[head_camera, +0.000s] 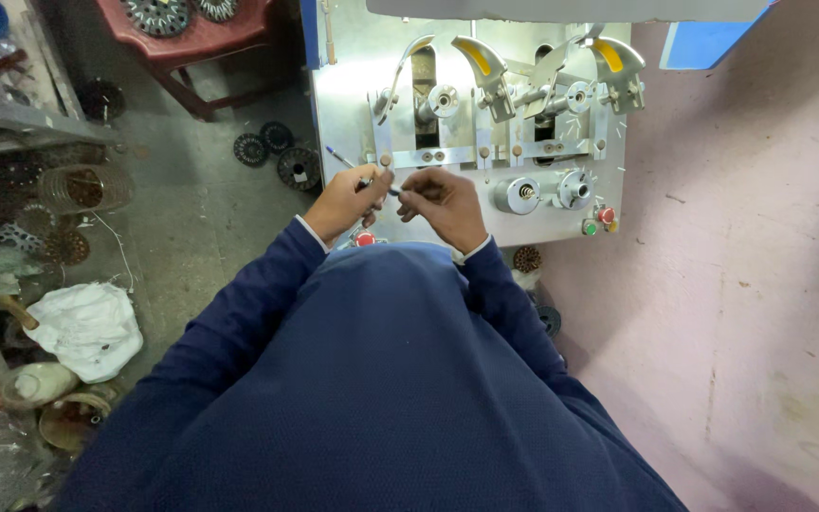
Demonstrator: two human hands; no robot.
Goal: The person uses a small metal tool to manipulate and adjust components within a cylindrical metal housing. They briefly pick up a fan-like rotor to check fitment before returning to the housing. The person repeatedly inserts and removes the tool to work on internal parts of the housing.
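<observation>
Closely Held: A Pen Before the Metal Machine

Both hands meet just in front of the grey metal machine (pixel 471 123). The left hand (pixel 345 201) has its fingers clamped on a slim pen (pixel 345 159), whose tip juts up and away toward the machine's left edge. The right hand (pixel 447 202) is curled, fingertips pinched at the pen's near end. Red and green buttons (pixel 597 221) sit on the machine's lower right. Left of the machine, round dark stator discs (pixel 277 152) lie on the floor.
</observation>
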